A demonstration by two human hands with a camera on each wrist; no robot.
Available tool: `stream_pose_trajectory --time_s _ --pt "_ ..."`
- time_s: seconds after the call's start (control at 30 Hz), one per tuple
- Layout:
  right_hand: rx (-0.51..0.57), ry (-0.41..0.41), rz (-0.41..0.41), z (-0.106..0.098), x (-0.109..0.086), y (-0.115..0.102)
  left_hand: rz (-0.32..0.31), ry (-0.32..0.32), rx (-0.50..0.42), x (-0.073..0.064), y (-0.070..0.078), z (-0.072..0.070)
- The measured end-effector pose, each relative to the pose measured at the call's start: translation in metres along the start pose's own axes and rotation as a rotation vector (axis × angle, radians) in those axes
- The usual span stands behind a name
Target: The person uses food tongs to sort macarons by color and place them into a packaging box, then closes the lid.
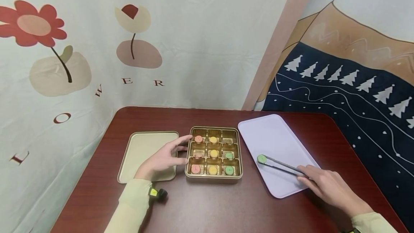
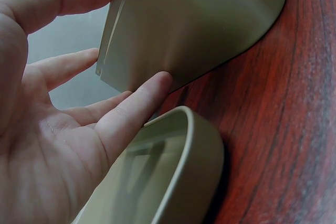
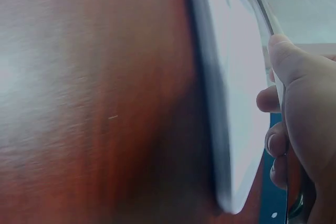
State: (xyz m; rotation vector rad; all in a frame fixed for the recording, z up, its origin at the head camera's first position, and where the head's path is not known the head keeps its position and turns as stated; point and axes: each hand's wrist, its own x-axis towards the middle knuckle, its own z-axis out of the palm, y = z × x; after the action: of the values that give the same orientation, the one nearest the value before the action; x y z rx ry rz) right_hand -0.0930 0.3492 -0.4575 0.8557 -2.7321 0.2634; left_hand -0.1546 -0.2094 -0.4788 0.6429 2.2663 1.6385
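A gold tin (image 1: 213, 180) with a divided insert stands mid-table. Pink button-like rounds (image 1: 195, 169) lie in its left column, yellow rounds (image 1: 212, 170) in the middle, and green rounds (image 1: 229, 170) in the front and middle right compartments. The back right compartment shows only its ribbed floor. My left hand (image 1: 164, 159) touches the tin's left side with fingers extended. In my right hand (image 1: 333, 188) I grip metal tongs (image 1: 284, 165), whose tips pinch a green round (image 1: 261, 159) over the lilac tray (image 1: 275, 132). That round does not show in the right wrist view.
Left of the tin, the cream-gold lid (image 1: 139, 146) lies with its rim up, partly under my left hand. The tray sits slanted at the right. Behind the brown table (image 1: 200, 211) hang printed cloths (image 1: 210, 28).
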Motion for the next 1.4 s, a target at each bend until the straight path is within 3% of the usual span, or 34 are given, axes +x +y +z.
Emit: stream_pose_trajectory --time_s 0.5,0.9,1.07,1.2,1.4 --pt "0.056 0.005 0.045 -0.010 0.046 -0.001 -0.002 -0.005 -0.006 0.000 0.001 0.002" --pt "0.073 -0.053 -0.010 0.003 0.095 -0.014 -0.005 0.000 -0.013 -0.002 0.002 0.002" --pt "0.080 -0.050 -0.068 0.012 0.114 -0.021 -0.001 -0.004 -0.015 0.000 0.001 0.003" --pt "0.051 -0.039 -0.113 0.016 0.122 -0.025 -0.003 -0.005 -0.011 0.000 0.000 0.003" --pt "0.055 -0.063 -0.108 0.019 0.128 -0.028 -0.001 0.000 -0.015 0.000 0.001 0.001"
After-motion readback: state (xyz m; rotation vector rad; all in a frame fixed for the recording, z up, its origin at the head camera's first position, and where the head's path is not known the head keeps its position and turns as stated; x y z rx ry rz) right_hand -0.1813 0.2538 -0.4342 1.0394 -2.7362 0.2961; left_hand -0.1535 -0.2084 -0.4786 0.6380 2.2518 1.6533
